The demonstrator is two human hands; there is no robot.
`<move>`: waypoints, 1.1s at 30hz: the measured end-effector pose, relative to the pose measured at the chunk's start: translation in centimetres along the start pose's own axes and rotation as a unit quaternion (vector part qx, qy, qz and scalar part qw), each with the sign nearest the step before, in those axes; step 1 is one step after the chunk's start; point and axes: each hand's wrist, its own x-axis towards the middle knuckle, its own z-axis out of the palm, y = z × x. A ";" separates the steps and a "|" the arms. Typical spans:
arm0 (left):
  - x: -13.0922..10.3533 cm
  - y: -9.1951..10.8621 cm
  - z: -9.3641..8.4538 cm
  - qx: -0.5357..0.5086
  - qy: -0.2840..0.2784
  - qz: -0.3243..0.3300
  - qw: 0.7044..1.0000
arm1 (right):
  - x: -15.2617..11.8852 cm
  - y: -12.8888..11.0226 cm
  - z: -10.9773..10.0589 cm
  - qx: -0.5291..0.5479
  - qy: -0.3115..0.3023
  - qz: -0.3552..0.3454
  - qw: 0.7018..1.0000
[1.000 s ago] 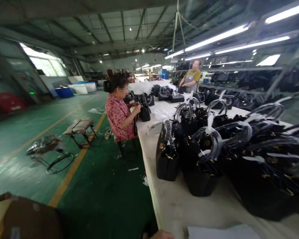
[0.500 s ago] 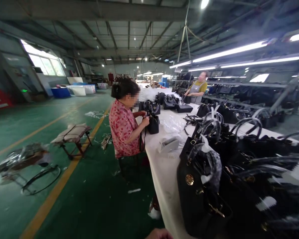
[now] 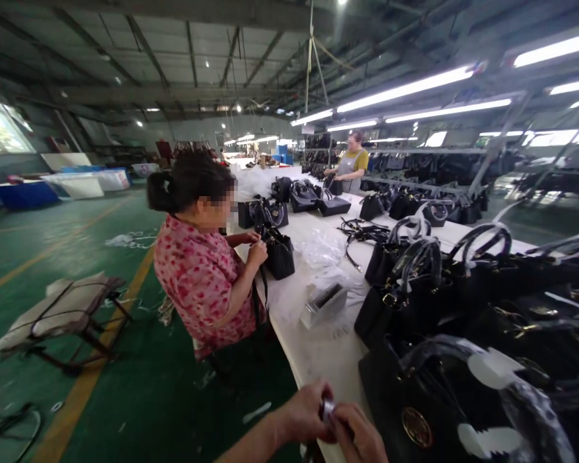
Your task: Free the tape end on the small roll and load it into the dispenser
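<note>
At the bottom of the head view, my left hand [image 3: 305, 409] and my right hand [image 3: 359, 437] meet over the table's near edge. Between their fingers is a small shiny silver piece [image 3: 327, 409], too small and blurred to name. My left fingers curl around it, and my right fingers pinch at its near side. Just right of my hands stands a black handbag [image 3: 390, 392] with a round gold emblem and plastic-wrapped handles.
More black handbags [image 3: 473, 276] crowd the right of the white table [image 3: 289, 334]. A grey-white box [image 3: 324, 305] and clear plastic [image 3: 321, 247] lie ahead. On the left, a co-worker in a pink patterned shirt [image 3: 197, 276] handles a black bag [image 3: 280, 254]. A padded stool [image 3: 62, 308] stands on the floor.
My view has moved forward and turned right, so the co-worker and box look nearer. Both my hands have come into view with the silver piece; before, only part of one hand showed.
</note>
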 end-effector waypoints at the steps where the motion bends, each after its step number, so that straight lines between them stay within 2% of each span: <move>1: 0.8 0.6 -0.9 0.081 0.023 0.018 0.996 | 1.1 0.1 0.3 0.006 0.001 -0.004 1.000; 3: 2.3 1.9 -2.8 0.240 0.047 0.069 0.967 | 3.3 0.1 0.7 0.006 0.021 -0.025 0.999; 5: 3.9 3.3 -4.9 0.326 0.037 0.105 0.939 | 5.6 -0.1 0.9 -0.012 0.046 -0.051 0.998; 10: 9.4 5.8 -9.7 0.416 0.003 0.166 0.894 | 11.7 0.8 1.5 -0.058 0.125 -0.084 0.987; 15: 17.1 6.7 -14.2 0.481 0.001 0.218 0.849 | 18.2 4.0 3.1 -0.082 0.207 -0.015 0.975; 18: 21.9 6.8 -16.1 0.506 -0.015 0.249 0.826 | 21.9 6.1 4.2 -0.094 0.245 0.024 0.965; 21: 25.9 6.3 -17.2 0.517 -0.030 0.276 0.810 | 24.9 8.2 5.2 -0.104 0.280 0.055 0.953; 25: 29.4 5.2 -17.7 0.517 -0.043 0.301 0.800 | 27.2 10.5 6.2 -0.113 0.314 0.088 0.939; 29: 31.3 4.0 -17.6 0.506 -0.061 0.321 0.798 | 27.8 11.5 6.9 -0.117 0.335 0.112 0.928; 33: 32.0 3.0 -17.8 0.493 -0.065 0.320 0.806 | 27.8 11.6 7.2 -0.119 0.340 0.125 0.925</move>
